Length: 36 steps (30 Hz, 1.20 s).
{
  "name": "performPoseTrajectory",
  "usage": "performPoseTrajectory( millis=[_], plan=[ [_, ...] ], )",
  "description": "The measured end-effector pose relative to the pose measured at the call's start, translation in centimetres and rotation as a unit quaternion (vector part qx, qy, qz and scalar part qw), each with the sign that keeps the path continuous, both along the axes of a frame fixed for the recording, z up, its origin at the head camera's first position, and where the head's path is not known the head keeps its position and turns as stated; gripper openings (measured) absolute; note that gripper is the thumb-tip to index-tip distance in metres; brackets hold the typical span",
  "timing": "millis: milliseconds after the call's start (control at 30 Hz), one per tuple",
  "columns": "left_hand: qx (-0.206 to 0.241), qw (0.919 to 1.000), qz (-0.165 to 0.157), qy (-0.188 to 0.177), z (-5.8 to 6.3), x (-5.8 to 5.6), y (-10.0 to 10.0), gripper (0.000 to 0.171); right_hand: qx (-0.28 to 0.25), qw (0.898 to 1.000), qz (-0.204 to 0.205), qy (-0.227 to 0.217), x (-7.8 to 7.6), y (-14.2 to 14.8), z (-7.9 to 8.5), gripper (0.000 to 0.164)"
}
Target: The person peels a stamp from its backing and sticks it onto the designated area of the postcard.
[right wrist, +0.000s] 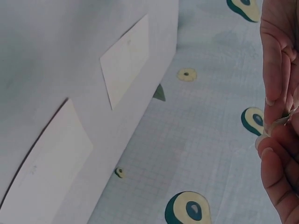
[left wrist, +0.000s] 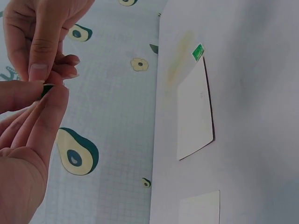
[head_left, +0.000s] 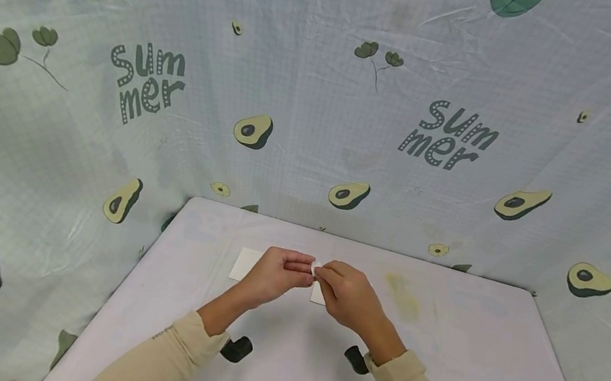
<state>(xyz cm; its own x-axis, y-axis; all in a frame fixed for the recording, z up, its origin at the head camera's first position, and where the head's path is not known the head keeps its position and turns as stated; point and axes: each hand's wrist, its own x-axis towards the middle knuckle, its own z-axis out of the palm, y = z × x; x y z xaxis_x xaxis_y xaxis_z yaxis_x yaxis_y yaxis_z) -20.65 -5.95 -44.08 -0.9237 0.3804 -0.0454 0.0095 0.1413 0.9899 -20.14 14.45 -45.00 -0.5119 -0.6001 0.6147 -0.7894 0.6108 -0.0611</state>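
Note:
Both hands meet above the table, with a small green-and-white piece (head_left: 315, 269) between their fingertips. My left hand (head_left: 276, 273) pinches it from the left, its fingers stretched nearly straight. From the other side, the thumb and curled fingers of my right hand (head_left: 352, 295) pinch it. The left wrist view shows a dark green face of the piece (left wrist: 46, 89); in the right wrist view its thin white edge (right wrist: 279, 121) shows, and the fingers hide the remainder. Under the hands lie two white cards, one on the left (head_left: 244, 264) and one on the right (head_left: 318, 294).
A small green-and-white rectangle (left wrist: 198, 52) lies by the end of the right card. A yellowish stain (head_left: 402, 296) marks the white tabletop (head_left: 464, 359). Avocado-printed cloth (head_left: 319, 100) hangs behind and at both sides. Black wrist devices (head_left: 237, 349) sit below the cuffs.

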Motion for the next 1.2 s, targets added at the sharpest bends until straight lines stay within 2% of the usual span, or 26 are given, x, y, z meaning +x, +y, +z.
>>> performPoseTrajectory(
  millis=[300, 467, 633, 900, 1200],
  plan=[
    [-0.013, 0.9998, 0.002, 0.013, 0.26, -0.11, 0.14, 0.042, -0.012, 1.000, -0.001, -0.008, 0.03, 0.21, 0.38, 0.016],
    [-0.008, 0.9999, 0.008, 0.002, 0.54, -0.05, 0.35, 0.042, -0.014, 1.000, -0.005, -0.012, 0.06, 0.29, 0.38, 0.017],
    [0.011, 0.9999, 0.001, -0.009, 0.68, 0.03, 0.34, 0.043, -0.017, 1.000, 0.001, -0.011, 0.01, 0.39, 0.32, 0.014],
    [0.011, 0.9998, -0.015, -0.002, 0.55, 0.05, 0.25, 0.042, -0.002, 1.000, 0.009, 0.002, -0.05, 0.54, 0.40, 0.012],
    [0.003, 0.9999, -0.010, -0.003, 0.68, 0.12, 0.50, 0.040, 0.018, 0.999, 0.016, 0.029, 0.00, 0.53, 0.72, 0.014]
  ],
)
